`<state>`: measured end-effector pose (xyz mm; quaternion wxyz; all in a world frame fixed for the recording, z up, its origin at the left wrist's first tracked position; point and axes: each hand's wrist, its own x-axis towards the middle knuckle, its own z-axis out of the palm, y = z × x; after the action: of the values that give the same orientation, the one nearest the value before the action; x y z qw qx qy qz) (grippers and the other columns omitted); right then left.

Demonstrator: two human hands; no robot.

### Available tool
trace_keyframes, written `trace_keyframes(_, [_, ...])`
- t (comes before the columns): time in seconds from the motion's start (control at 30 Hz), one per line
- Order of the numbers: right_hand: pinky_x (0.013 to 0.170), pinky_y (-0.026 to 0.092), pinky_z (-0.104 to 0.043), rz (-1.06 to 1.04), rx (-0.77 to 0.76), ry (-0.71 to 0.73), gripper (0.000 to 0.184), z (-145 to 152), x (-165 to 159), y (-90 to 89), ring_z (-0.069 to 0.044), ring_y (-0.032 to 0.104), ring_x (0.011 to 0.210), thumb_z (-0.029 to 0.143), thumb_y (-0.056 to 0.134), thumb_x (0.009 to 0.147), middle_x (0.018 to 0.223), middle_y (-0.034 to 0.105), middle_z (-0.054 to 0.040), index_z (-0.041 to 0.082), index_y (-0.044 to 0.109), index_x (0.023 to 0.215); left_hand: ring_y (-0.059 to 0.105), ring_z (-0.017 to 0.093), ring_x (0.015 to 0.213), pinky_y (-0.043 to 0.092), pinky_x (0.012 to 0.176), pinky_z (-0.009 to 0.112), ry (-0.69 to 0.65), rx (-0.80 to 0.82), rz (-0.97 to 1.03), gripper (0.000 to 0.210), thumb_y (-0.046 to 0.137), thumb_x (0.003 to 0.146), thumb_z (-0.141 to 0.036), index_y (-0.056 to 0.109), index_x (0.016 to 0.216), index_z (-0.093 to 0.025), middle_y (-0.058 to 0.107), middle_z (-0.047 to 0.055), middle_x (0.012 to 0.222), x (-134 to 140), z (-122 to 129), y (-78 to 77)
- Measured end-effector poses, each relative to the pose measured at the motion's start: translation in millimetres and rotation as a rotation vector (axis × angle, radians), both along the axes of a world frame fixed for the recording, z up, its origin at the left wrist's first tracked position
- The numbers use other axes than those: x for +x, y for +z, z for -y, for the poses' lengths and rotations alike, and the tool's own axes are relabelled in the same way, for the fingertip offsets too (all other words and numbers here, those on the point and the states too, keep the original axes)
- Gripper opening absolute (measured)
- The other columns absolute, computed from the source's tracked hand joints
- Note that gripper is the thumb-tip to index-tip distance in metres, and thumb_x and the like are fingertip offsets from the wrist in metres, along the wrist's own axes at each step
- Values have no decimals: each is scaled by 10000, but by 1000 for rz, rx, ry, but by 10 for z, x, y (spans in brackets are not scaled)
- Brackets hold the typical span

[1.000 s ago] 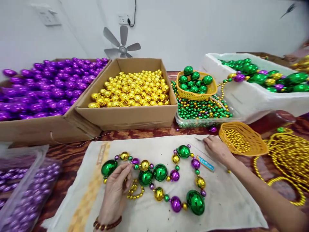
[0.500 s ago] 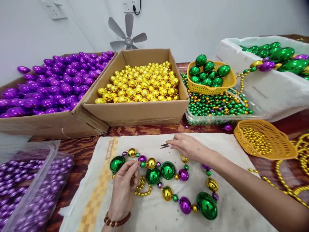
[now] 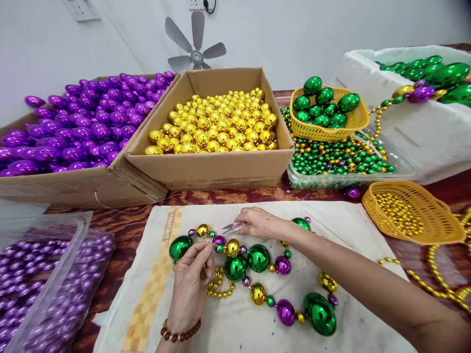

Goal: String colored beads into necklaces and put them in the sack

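Since the earlier frame, our right hand [image 3: 257, 223] has moved leftward, bringing the scissors [image 3: 231, 228] gripped in its fingers near our left hand [image 3: 189, 282]. Left of lower centre, our left hand pinches the bead strand [image 3: 236, 267], which lies on the cloth [image 3: 243, 328] at lower centre.
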<state>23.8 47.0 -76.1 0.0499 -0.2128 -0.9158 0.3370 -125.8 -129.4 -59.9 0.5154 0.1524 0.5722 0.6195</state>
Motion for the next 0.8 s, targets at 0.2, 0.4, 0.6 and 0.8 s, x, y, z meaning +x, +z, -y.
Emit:
trace_keyframes(0.2, [734,397,-252,46,49,-231,195,11,335,159,-200,614,852,237,542,894,911,686,-80,165,708,966,399,36,475,256,399,136,-17,-22,-32,179,704,784,-294,644,897,-168,493,-46,599,-26,-1,43])
trace_keyframes(0.4, [785,434,-323,298,162,-589,329,45,1862,145,-252,620,912,378,450,927,1030,660,-112,170,647,1090,510,64,567,370,481,152,-91,-15,-6,163,696,795,-292,650,883,-163,580,-13,692,-73,-68,122])
trace_keyframes(0.6, [801,466,-342,467,187,-674,380,-42,2484,-162,-263,619,971,394,448,913,1093,653,-116,166,637,1150,520,71,553,364,480,162,-131,3,19,157,685,801,-303,657,860,-160,598,-6,687,-88,-135,191])
trace_keyframes(0.8, [792,449,-405,394,509,-647,258,120,1708,279,-299,595,958,310,496,911,1061,639,-131,180,664,1057,540,88,592,423,569,192,-204,-1,-41,165,674,809,-319,663,846,-159,611,5,708,-100,-143,228])
